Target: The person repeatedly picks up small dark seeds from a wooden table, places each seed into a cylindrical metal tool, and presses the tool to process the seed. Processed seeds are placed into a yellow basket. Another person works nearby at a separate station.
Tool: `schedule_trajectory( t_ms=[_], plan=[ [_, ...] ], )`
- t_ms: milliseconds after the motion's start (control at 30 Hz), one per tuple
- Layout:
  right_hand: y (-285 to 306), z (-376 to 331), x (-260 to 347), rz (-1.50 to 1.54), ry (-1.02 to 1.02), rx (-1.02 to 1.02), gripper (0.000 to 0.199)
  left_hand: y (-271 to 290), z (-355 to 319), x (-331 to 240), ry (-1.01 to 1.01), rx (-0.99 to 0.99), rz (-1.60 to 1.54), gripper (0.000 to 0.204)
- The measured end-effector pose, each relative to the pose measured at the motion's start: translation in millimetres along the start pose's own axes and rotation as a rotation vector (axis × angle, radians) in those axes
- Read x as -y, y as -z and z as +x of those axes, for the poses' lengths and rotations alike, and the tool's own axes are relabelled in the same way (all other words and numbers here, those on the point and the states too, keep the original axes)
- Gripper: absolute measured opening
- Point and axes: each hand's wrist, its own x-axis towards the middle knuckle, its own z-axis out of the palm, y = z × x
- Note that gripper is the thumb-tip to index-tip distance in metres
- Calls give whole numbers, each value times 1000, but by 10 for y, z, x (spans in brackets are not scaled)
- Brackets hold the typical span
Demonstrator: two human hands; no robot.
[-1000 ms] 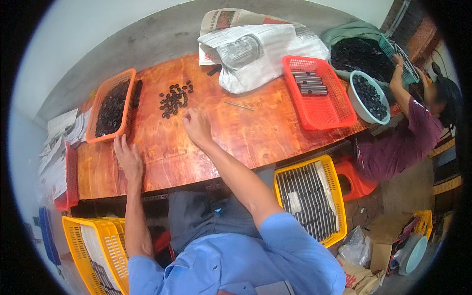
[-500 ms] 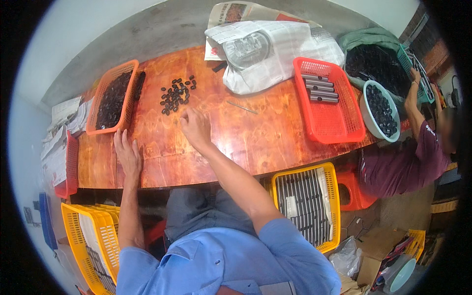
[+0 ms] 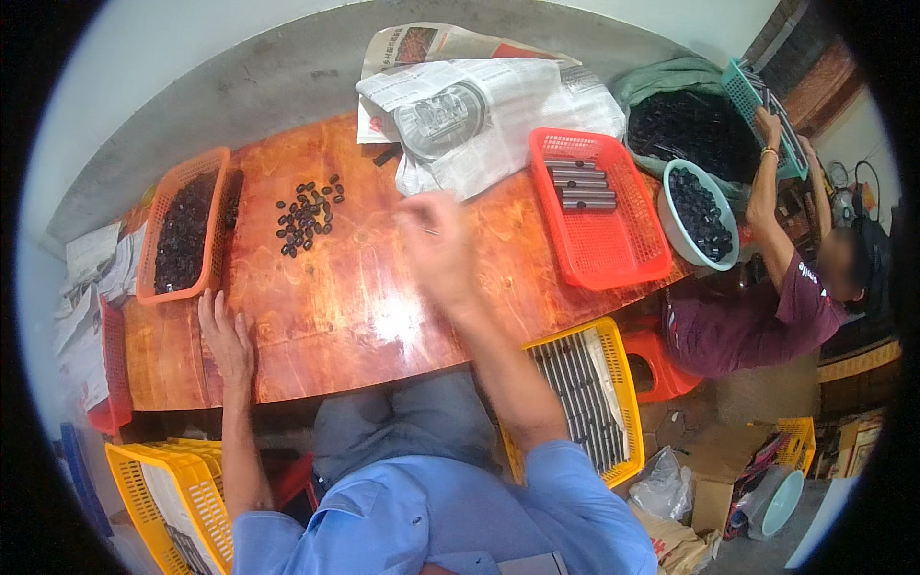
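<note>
Below the front edge of the table [image 3: 335, 321], toward its right, a yellow crate [image 3: 631, 407] holds dark rods. The person's left hand [image 3: 228, 347] lies spread and free of any load near the front left corner. The right hand [image 3: 441, 244], blurred, is above mid-table; a thin sliver [image 3: 430, 231] shows by its fingers, but whether it is grasped cannot be told. Small black pieces [image 3: 305, 222] lie left of that hand, between it and an orange basket [image 3: 177, 297] at the left edge. A newspaper [image 3: 508, 105] covers part of the back edge.
</note>
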Motion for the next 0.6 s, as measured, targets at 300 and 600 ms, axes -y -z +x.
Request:
schedule_trajectory(
  t_ms=[300, 600],
  plan=[
    [2182, 729, -919, -1247, -128, 157, 13, 49, 47, -58, -7, 35, -53, 50],
    [2447, 599, -1578, -1528, -284, 475, 21, 127, 20, -41, 5, 68, -124, 51]
  ],
)
